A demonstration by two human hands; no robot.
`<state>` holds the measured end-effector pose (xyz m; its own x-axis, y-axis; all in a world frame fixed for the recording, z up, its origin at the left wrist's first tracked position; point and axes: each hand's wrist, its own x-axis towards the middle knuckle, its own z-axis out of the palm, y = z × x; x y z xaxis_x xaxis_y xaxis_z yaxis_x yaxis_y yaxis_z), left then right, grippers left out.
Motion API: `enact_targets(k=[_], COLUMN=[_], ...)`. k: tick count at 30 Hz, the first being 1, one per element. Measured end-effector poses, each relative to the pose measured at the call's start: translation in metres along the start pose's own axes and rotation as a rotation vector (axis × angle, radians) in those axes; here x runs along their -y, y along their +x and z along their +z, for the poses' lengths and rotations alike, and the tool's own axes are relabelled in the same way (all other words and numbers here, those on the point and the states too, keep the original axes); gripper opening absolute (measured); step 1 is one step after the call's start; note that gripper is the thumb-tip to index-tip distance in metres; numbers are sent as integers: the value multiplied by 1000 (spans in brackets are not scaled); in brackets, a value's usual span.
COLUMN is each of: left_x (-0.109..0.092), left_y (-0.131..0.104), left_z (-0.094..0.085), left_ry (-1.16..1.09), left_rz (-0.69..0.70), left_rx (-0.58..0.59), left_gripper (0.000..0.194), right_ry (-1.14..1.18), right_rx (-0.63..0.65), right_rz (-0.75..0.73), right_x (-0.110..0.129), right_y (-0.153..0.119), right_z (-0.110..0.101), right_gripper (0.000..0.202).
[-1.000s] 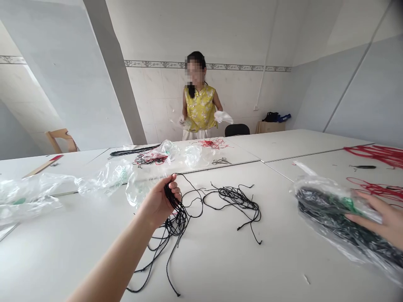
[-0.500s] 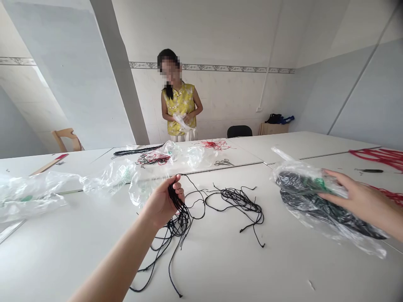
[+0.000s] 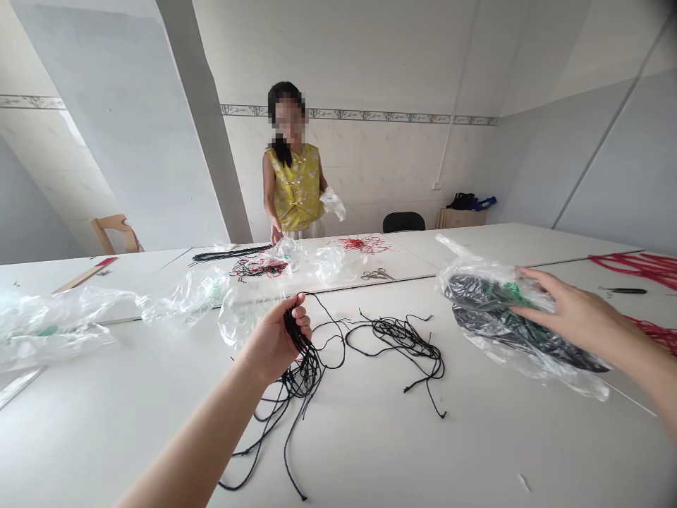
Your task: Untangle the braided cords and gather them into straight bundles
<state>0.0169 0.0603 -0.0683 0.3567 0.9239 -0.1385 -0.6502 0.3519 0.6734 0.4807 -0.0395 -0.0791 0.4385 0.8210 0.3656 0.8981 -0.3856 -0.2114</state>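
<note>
My left hand [image 3: 280, 339] is closed round a bundle of black cords [image 3: 304, 374], whose loose ends trail down over the white table [image 3: 381, 451]. To the right of it, a second tangle of black cords [image 3: 407, 335] lies by itself on the tabletop. My right hand [image 3: 560, 303] grips the edge of a clear plastic bag [image 3: 508, 324] with dark contents and green print, thumb below and fingers above. The underside of that bag is hidden from view.
Across the table stands a person in a yellow top [image 3: 297, 187] with crumpled plastic. Clear bags [image 3: 185, 296], scissors [image 3: 376, 274], red cords [image 3: 362, 244], more red cords [image 3: 635, 268], and a black-handled tool [image 3: 627, 291] lie about. Behind is a black chair [image 3: 403, 221].
My right hand and its bag have moved left. The person opposite has lowered one hand to the table and shifted the plastic in the other hand to the right.
</note>
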Motion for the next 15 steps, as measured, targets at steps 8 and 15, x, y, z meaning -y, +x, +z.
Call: enact_targets(k=[8, 15], left_x=[-3, -3], left_y=[-2, -2], left_z=[4, 2], left_ry=[13, 8], left_rz=[8, 15], left_rx=[-1, -6], left_gripper=[7, 3], right_ry=[67, 82], right_rx=[80, 64], right_rz=[41, 52], right_x=[25, 29], right_y=[1, 5], right_z=[-9, -2], right_gripper=[73, 76])
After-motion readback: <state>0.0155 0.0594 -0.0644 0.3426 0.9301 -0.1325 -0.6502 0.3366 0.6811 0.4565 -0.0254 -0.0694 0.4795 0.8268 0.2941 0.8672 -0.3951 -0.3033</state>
